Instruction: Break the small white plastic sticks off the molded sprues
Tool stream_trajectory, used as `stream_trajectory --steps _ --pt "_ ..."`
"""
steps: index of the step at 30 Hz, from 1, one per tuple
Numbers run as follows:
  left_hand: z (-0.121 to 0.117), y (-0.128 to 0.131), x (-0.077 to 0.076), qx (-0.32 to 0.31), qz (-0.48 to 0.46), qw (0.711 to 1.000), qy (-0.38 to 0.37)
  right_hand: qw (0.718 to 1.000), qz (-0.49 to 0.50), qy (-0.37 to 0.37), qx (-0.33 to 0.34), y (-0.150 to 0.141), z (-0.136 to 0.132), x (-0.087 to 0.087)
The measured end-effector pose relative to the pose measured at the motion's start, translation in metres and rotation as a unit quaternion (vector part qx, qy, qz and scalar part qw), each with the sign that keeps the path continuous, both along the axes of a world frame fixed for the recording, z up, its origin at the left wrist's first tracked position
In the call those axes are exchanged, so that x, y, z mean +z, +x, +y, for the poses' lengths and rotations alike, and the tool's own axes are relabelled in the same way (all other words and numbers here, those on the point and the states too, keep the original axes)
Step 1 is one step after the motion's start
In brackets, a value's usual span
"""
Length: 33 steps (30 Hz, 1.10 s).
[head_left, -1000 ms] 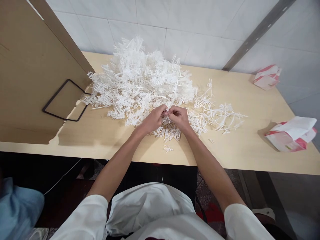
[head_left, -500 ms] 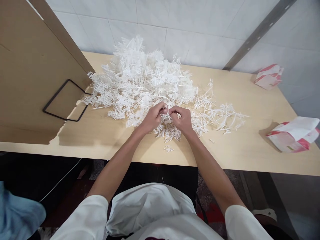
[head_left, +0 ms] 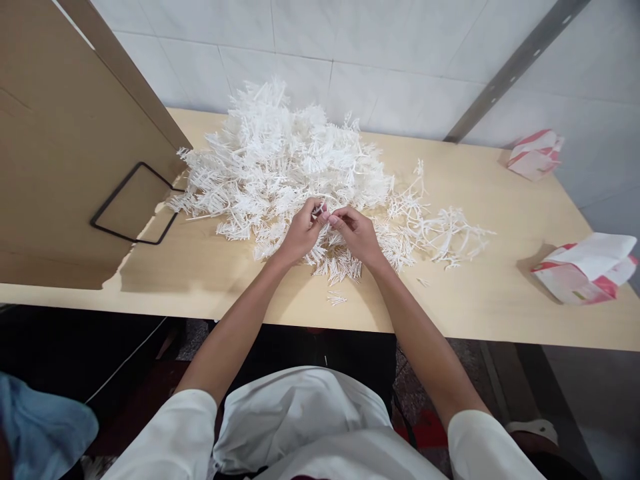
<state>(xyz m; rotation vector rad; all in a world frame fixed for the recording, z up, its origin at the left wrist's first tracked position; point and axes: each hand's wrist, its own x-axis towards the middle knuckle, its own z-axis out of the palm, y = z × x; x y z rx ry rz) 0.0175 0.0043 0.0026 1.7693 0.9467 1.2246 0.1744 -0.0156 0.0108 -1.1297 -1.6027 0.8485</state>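
My left hand (head_left: 301,230) is closed in a pinch on a thin white branched piece (head_left: 321,209), which looks like a plastic sprue. My right hand (head_left: 357,233) pinches with thumb and forefinger right beside the left fingertips, at the same piece. Most of that piece is hidden by the fingers. Behind both hands rises a large heap of white branched pieces (head_left: 295,153). Below and between the wrists lies a low pile of short white sticks (head_left: 340,265). A few loose sticks (head_left: 337,299) lie nearer the table edge.
Stripped-looking white branches (head_left: 453,233) lie to the right of the heap. Two red-and-white paper packets (head_left: 580,273) stand on the table's (head_left: 480,307) right side. A brown board (head_left: 60,167) with a black wire frame (head_left: 95,220) is at left. Another person's blue clothing (head_left: 45,427) shows lower left.
My hands were slightly apart half a second ago, with white sticks at the right fingers. Now the fingertips meet, and the left hand has turned a little with its thumb extended.
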Motion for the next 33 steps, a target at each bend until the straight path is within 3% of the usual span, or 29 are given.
stream_trajectory --steps 7,12,16,20,25,30,33 --pt "-0.001 -0.006 0.007 -0.022 0.016 1.000 0.005 0.999 0.031 0.025 -0.028 0.001 0.002 -0.005" --pt "0.000 -0.004 0.007 0.014 0.046 0.998 0.029 0.998 0.059 -0.008 -0.002 0.000 0.003 -0.012" --pt "0.000 -0.002 0.002 0.046 0.087 0.992 0.083 0.998 -0.042 0.045 -0.020 0.004 0.003 -0.013" --pt "0.002 -0.003 -0.003 0.078 0.116 0.985 0.101 0.980 -0.164 0.112 -0.034 0.009 0.002 -0.010" --pt "0.004 -0.004 -0.006 0.083 0.131 0.983 0.102 0.965 -0.231 0.117 -0.031 0.010 0.002 -0.009" --pt "-0.005 0.001 -0.005 0.088 0.243 0.948 0.186 0.929 -0.333 0.137 -0.091 0.001 -0.001 -0.011" --pt "-0.009 0.002 -0.006 0.099 0.262 0.937 0.208 0.916 -0.350 0.150 -0.125 -0.001 -0.002 -0.011"
